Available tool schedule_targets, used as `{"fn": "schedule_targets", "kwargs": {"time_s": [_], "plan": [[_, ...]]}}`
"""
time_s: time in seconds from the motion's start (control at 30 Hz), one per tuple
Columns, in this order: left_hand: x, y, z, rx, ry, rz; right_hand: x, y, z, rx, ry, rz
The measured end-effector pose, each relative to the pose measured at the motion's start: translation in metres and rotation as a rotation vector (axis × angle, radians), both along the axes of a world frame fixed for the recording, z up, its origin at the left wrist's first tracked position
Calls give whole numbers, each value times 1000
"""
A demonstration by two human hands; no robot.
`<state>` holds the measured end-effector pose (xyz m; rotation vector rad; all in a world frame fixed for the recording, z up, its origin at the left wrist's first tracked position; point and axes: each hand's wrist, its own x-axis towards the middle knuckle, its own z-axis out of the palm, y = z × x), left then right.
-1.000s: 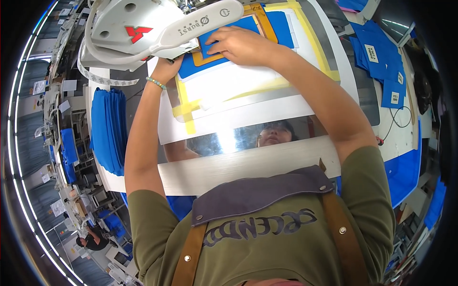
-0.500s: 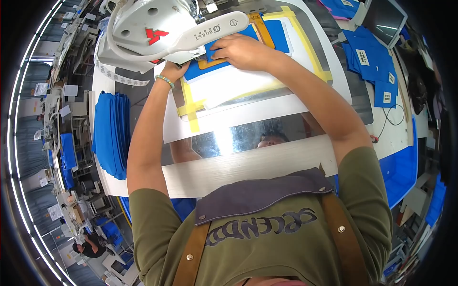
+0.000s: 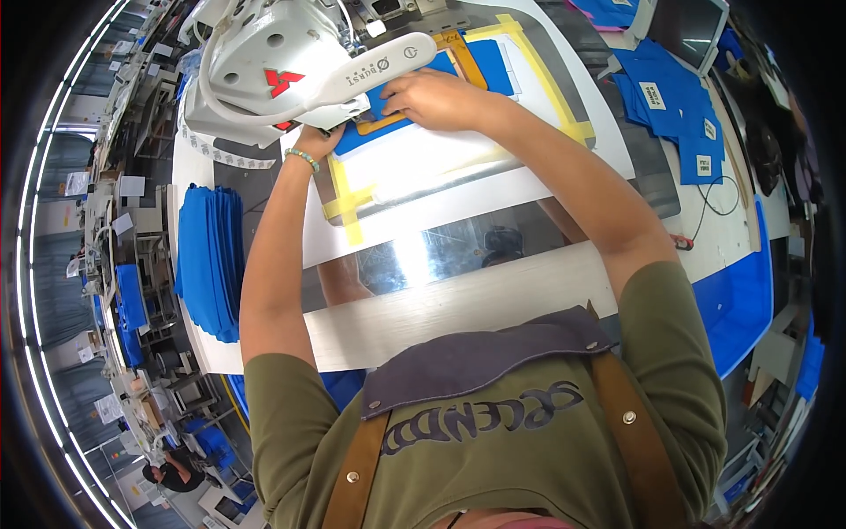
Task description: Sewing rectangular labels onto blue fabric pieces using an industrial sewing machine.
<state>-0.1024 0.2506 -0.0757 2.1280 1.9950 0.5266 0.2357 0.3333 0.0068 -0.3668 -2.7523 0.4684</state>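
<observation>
Blue cloth fills much of what I see from my seat: a folded stack [image 3: 210,264] to the left, and labelled pieces [image 3: 656,93] at the far right, near a screen [image 3: 692,35]. Beyond the tabletop's right edge sits a blue bin [image 3: 738,304]. What blocks me most is the white machine head [image 3: 273,62] at far left; its long pale arm [image 3: 379,70] cuts across the work.

Just beside it, a blue panel [image 3: 496,66] lies under an orange frame [image 3: 470,63], over a white sheet edged with yellow tape [image 3: 348,204]. The right hand [image 3: 432,99] rests palm down there, its fingers slightly bent and a little apart, tips touching the panel within the frame. The left hand [image 3: 317,141] reaches to the panel's left end; the machine hides its fingertips, so I cannot tell whether they pinch anything.

Against a second ago, my view has swung: the stack appears nearer, the labelled pieces farther left. Both hands keep much the same places.
</observation>
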Motion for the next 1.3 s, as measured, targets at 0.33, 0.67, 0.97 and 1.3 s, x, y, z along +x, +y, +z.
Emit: {"fn": "schedule_targets", "kwargs": {"time_s": [0.33, 0.67, 0.97, 1.3], "plan": [[44, -15, 26, 45, -233, 130, -18, 4, -24, 179, 147, -33], [66, -60, 58, 170, -313, 127, 2, -19, -10, 173, 61, 44], [97, -109, 71, 258, -72, -69, 18, -34, -11, 180, 89, 76], [153, -112, 94, 167, -47, -236, 114, -15, -17, 352, 122, -163]]}}
